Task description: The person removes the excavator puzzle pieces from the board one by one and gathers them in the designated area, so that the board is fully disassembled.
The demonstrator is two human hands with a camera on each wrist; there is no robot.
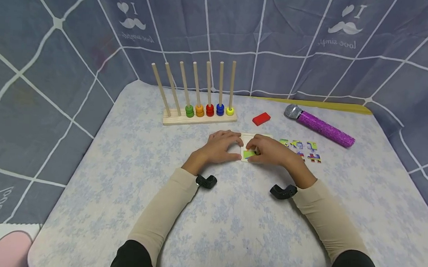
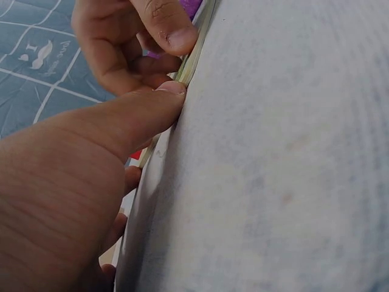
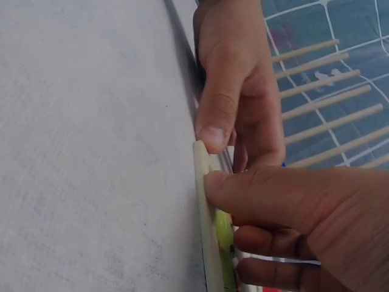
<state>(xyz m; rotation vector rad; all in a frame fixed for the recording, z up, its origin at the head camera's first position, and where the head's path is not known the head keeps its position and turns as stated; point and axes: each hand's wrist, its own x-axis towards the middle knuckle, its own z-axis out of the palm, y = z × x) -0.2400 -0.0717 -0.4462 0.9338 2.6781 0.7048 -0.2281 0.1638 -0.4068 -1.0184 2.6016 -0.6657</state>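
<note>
A small light wooden puzzle board lies flat on the table, between both hands. My left hand holds its left edge, with the thumb at the near corner and the fingers toward the far side. In the left wrist view that thumb touches the board's thin edge. My right hand reaches over the board's right part, thumb and fingers pinching a green puzzle piece inside the frame. A yellow-green edge of a piece shows under those fingers in the right wrist view. The right hand hides much of the board.
Several loose puzzle pieces lie right of the right hand. Behind the board are a red block and a purple glittery microphone. A wooden peg stand with coloured rings stands back left. A grey curtain encloses the table.
</note>
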